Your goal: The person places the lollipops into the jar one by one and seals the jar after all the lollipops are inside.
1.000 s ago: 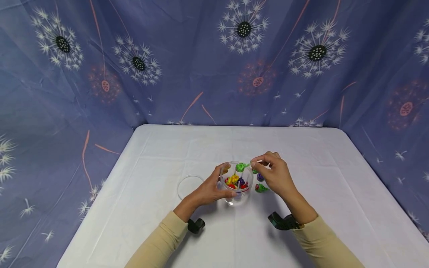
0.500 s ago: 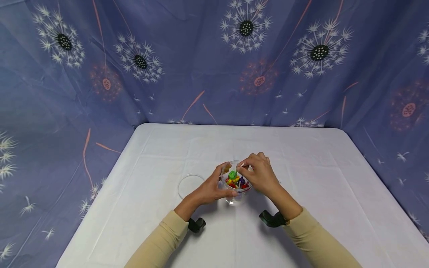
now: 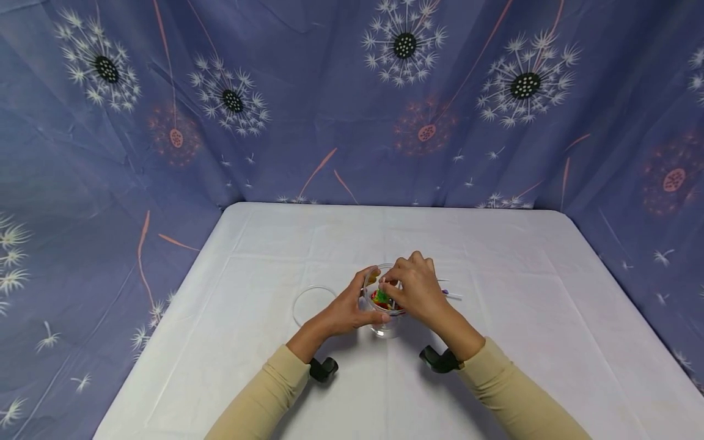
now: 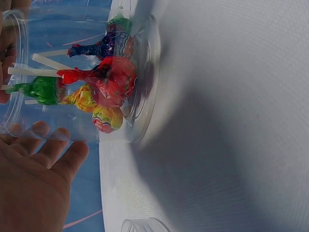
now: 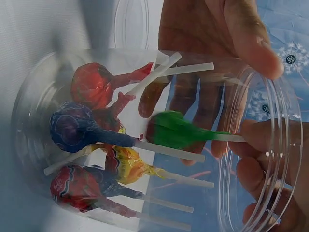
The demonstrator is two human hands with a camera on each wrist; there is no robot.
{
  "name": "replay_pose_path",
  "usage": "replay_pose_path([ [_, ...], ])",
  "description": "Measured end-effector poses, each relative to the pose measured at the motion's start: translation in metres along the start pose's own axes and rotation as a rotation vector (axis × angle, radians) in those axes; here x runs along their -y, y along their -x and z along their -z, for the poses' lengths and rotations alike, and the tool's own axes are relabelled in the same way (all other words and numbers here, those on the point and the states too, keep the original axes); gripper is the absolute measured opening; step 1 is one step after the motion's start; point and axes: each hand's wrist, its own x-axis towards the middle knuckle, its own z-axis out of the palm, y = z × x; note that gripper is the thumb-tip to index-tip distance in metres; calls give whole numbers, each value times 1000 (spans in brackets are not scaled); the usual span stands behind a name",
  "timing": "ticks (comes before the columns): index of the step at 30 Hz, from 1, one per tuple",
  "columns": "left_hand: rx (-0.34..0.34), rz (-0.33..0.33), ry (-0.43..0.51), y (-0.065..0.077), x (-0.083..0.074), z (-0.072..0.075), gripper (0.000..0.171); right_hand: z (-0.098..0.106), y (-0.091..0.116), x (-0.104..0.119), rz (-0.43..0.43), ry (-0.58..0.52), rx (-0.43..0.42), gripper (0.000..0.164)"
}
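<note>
My left hand (image 3: 346, 313) grips a clear plastic jar (image 3: 386, 330) from the left side, thumb in front and fingers behind. Inside it my right hand (image 3: 416, 292) pinches the white stick of a green lollipop (image 5: 171, 131), just below the rim, wrapped end down. Lower in the jar lie several wrapped lollipops: a red lollipop (image 5: 91, 86), a dark blue lollipop (image 5: 72, 126) and a yellow lollipop (image 5: 128, 166) among them, their sticks pointing mostly toward the opening. In the head view the right hand covers much of the jar.
Left of the jar a clear round lid (image 3: 294, 305) lies on the white-covered table (image 3: 275, 244). Lollipop sticks (image 3: 453, 296) show on the table beyond the right hand, their heads mostly hidden. A blue dandelion-print curtain (image 3: 330, 91) hangs behind the table.
From the jar's right side, my right hand has moved left over the opening and lowered the green lollipop inside. The left hand has kept its grip on the jar.
</note>
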Motion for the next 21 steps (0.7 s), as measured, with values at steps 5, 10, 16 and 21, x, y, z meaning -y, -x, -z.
replay_pose_path([
  [5, -4, 6, -16, 0, 0, -1, 93, 0, 2, -1, -6, -15, -7, 10],
  [10, -7, 19, -14, -1, -1, -2, 94, 5, 6, -4, -27, -99, -71, 9],
  [16, -20, 28, -22, -1, -1, -3, 94, 15, 11, -13, -29, -168, -164, 8],
  [21, -27, 17, -26, -1, -1, -3, 93, 25, 17, -21, -65, -206, -186, 10],
])
